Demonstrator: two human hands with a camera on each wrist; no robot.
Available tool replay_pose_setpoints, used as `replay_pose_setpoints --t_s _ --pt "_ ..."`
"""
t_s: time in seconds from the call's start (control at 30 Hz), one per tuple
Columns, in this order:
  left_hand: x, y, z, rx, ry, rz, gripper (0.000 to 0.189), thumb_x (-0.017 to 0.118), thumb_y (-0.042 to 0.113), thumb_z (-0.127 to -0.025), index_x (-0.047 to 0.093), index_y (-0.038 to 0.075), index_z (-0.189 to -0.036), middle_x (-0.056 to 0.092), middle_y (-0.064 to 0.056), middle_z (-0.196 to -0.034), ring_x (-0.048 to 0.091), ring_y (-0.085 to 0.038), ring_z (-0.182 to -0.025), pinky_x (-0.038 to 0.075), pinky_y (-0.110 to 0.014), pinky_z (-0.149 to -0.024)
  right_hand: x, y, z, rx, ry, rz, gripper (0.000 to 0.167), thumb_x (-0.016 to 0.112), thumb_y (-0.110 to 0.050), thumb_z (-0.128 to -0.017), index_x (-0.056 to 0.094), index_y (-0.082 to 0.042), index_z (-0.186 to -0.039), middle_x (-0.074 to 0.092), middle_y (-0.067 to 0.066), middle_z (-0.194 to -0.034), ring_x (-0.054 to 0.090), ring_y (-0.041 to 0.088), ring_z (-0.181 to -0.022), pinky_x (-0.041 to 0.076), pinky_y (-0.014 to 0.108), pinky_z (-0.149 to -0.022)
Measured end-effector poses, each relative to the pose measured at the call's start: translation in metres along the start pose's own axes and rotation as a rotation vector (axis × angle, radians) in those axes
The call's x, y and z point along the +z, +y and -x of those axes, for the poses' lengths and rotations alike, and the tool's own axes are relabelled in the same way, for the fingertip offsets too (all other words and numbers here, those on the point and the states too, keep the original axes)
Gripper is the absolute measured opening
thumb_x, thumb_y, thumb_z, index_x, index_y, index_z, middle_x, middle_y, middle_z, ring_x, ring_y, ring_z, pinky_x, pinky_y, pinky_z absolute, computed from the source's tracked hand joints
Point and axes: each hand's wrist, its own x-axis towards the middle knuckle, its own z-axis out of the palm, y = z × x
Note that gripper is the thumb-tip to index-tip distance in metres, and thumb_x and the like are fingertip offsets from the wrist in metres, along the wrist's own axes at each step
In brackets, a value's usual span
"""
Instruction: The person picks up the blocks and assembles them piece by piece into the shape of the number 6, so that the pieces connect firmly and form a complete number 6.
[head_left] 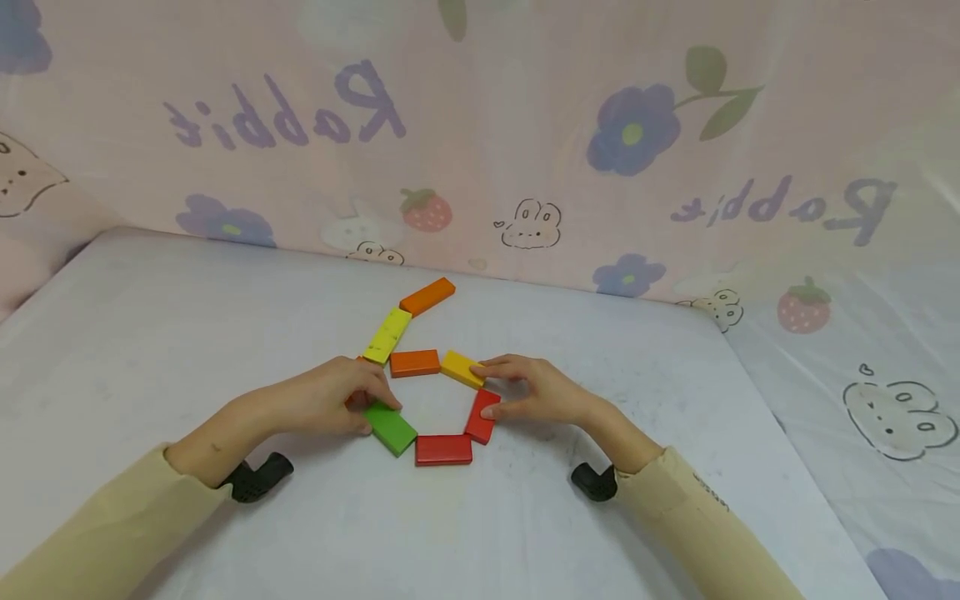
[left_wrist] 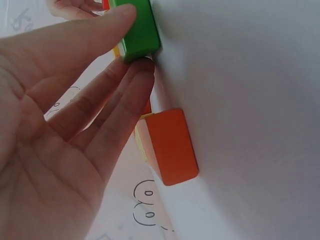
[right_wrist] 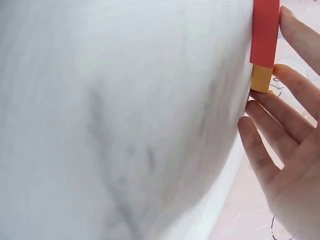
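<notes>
My left hand (head_left: pixel 335 394) pinches the green block (head_left: pixel 392 429) at its upper left end, thumb on its face and fingertips by its end. An orange block (left_wrist: pixel 175 147) stands out beside those fingers in the left wrist view; the hand mostly hides it from the head. My right hand (head_left: pixel 542 390) touches two blocks with extended fingers: its thumb lies on the upright red block (head_left: pixel 480 427), and its fingertips rest on the golden-yellow block (head_left: pixel 459 367). A second red block (head_left: pixel 444 450) lies flat between the green block and the upright red one, forming the ring's bottom.
An orange block (head_left: pixel 415 363) forms the ring's top. From its left side a bright yellow block (head_left: pixel 388 335) and another orange block (head_left: pixel 427 297) lead up and right. All lie on a white tabletop (head_left: pixel 315 533), before a pink printed cloth (head_left: pixel 480 108).
</notes>
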Motion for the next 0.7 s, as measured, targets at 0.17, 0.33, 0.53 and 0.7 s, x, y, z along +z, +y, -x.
replay_pose_setpoints --t_s 0.17,0.33,0.53,0.7 --pt "0.001 -0.001 0.000 0.027 0.004 0.002 0.033 0.073 0.000 -0.078 0.072 0.011 -0.109 0.062 0.006 -0.097 0.051 -0.010 -0.081 0.046 -0.022 -0.070 0.000 0.000 0.000 0.002 0.000 0.002 0.058 0.074 -0.028 -0.084 0.055 -0.014 -0.137 0.053 0.004 -0.140 0.047 0.024 -0.131 0.039 0.049 -0.107" --pt "-0.001 -0.002 0.005 -0.005 0.073 -0.014 0.033 0.075 0.004 -0.079 0.071 0.012 -0.110 0.065 0.004 -0.104 0.057 -0.012 -0.090 0.052 -0.029 -0.081 0.000 -0.001 0.001 0.008 -0.001 -0.006 0.058 0.074 -0.027 -0.084 0.054 -0.015 -0.138 0.053 0.003 -0.140 0.047 0.023 -0.130 0.039 0.049 -0.107" --pt "-0.005 -0.003 0.012 -0.108 0.244 -0.060 0.030 0.074 0.005 -0.081 0.071 0.011 -0.111 0.065 -0.002 -0.107 0.059 -0.022 -0.097 0.052 -0.045 -0.087 0.000 -0.002 0.001 -0.004 0.002 -0.002 0.058 0.074 -0.026 -0.084 0.054 -0.013 -0.137 0.054 0.005 -0.140 0.048 0.024 -0.129 0.040 0.049 -0.107" --pt "-0.008 -0.005 0.016 -0.178 0.304 -0.072 0.031 0.071 0.004 -0.082 0.070 0.009 -0.113 0.062 -0.010 -0.112 0.060 -0.032 -0.099 0.054 -0.049 -0.085 0.000 -0.001 0.001 0.002 0.000 -0.007 0.058 0.073 -0.026 -0.085 0.054 -0.014 -0.137 0.053 0.004 -0.141 0.047 0.024 -0.130 0.040 0.049 -0.107"
